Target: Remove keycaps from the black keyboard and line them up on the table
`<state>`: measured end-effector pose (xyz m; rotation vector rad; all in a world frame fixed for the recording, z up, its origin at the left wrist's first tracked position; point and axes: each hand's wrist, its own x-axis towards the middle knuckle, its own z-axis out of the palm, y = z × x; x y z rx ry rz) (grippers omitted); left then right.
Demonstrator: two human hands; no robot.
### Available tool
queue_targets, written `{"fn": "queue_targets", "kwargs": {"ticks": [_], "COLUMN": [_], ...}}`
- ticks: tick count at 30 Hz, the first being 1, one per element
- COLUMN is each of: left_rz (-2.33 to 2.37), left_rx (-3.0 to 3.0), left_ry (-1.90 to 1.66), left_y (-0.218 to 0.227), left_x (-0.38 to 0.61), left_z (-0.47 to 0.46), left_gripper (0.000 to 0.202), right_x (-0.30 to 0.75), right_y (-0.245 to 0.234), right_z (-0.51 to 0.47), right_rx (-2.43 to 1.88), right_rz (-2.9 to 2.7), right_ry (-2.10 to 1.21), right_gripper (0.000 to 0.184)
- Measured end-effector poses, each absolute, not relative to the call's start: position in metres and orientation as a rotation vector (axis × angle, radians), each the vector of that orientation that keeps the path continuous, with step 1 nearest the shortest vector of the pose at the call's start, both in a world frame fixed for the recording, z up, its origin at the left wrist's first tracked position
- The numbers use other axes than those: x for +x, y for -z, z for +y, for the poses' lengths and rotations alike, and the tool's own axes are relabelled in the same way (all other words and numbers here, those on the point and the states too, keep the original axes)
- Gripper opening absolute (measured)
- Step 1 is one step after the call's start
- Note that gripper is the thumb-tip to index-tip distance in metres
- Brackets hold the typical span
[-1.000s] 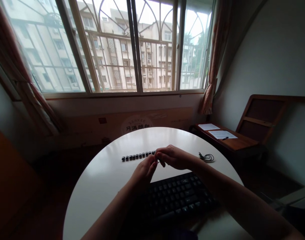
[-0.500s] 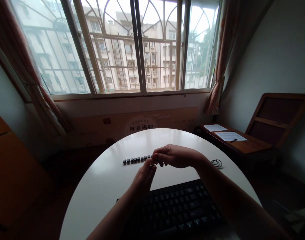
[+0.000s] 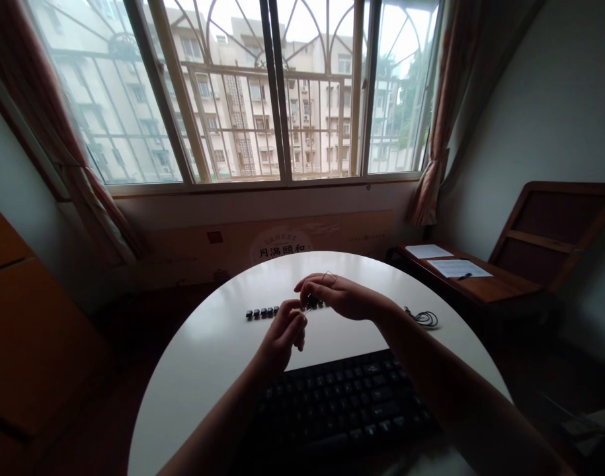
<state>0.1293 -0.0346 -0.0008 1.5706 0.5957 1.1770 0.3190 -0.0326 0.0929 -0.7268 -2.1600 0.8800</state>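
The black keyboard (image 3: 352, 391) lies on the round white desk (image 3: 188, 383); just past the keyboard, the hands are close together; the right hand (image 3: 344, 296) holds a thin wire (image 3: 330, 276); the left hand (image 3: 281, 337) is curled narrow, and I cannot tell if it holds anything; little black keys (image 3: 263, 312) sit in a row farther past the keyboard; a looped cord (image 3: 422, 322) lies past its right side.

The smooth, round white table (image 3: 198, 370) beneath the left hand (image 3: 281, 332) looks glossy from here; near the right hand (image 3: 342, 296), the long black plastic keyboard (image 3: 334, 396) seems mostly matt.
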Motion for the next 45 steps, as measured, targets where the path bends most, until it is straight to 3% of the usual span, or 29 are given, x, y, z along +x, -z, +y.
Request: {"fn": "queue_targets", "kwargs": {"ticks": [9, 13, 18, 29, 36, 45], "left_rz": [0.527, 0.561, 0.573, 0.562, 0.587, 0.862], "left_rx": [1.309, 1.367, 1.451, 1.493, 1.493, 2.405], "left_ry": [-1.099, -1.080, -1.078, -1.049, -0.989, -0.273], "left_y": [0.001, 0.003, 0.005, 0.003, 0.009, 0.000], "left_x": [0.121, 0.122, 0.124, 0.124, 0.123, 0.122], "left_z": [-0.022, -0.022, -0.023, -0.025, -0.022, -0.045], "left_gripper": [0.047, 0.049, 0.052, 0.066, 0.075, 0.040], "right_x": [0.329, 0.327, 0.318, 0.313, 0.325, 0.395], "right_y": [-0.105, -0.101, -0.092, -0.093, -0.089, -0.064], "right_z": [-0.034, -0.039, -0.042, -0.042, -0.030, 0.029], "right_rx": [-0.810, -0.973, -0.873, -0.672, -0.791, -1.557], "right_rz": [-1.835, -2.155, -2.476, -2.541, -2.507, -2.053], "right_ry": [-0.855, -0.663, -0.511, -0.614, -0.545, -0.126], "right_gripper": [0.031, 0.024, 0.024, 0.010, 0.023, 0.029]}}
